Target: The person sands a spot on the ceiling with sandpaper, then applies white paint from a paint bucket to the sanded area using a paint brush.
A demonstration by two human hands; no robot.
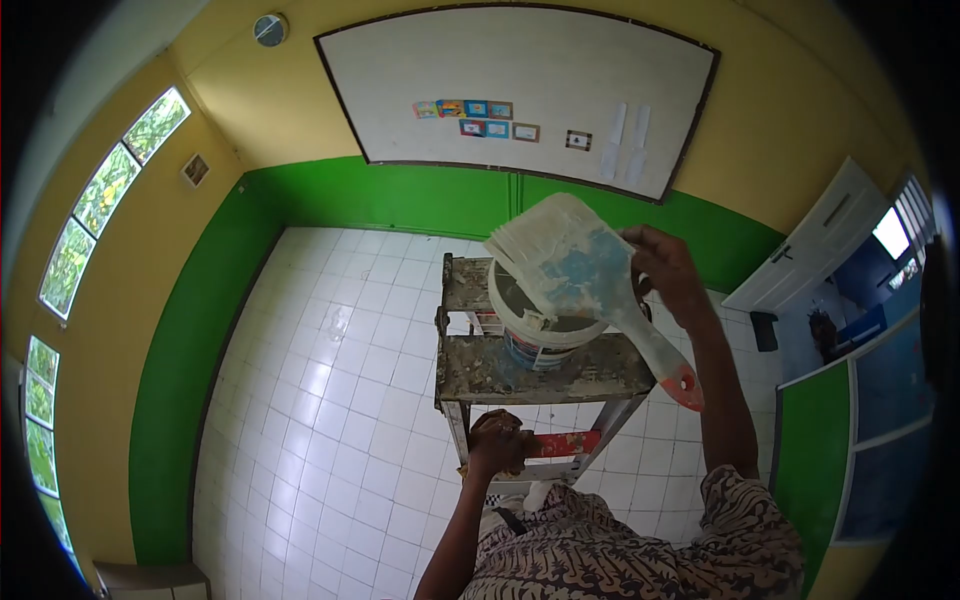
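Paintbrush [575, 275], one wide flat one caked in pale paint with blue patches, is held up over the bucket, its red-tipped handle pointing near and right. Nearest, the left hand [497, 442] is closed around a lower rung of the one paint-spattered stepladder [480, 370]; its fingers are mostly hidden. Farther, the right hand [668, 272] is clamped on the brush's neck, its palm side out of view. One white bucket [535, 340] sits on the ladder's top platform, partly covered by the brush; its contents are hard to make out. Far off, one whiteboard [520, 90] carries eight small coloured cards and two white paper strips.
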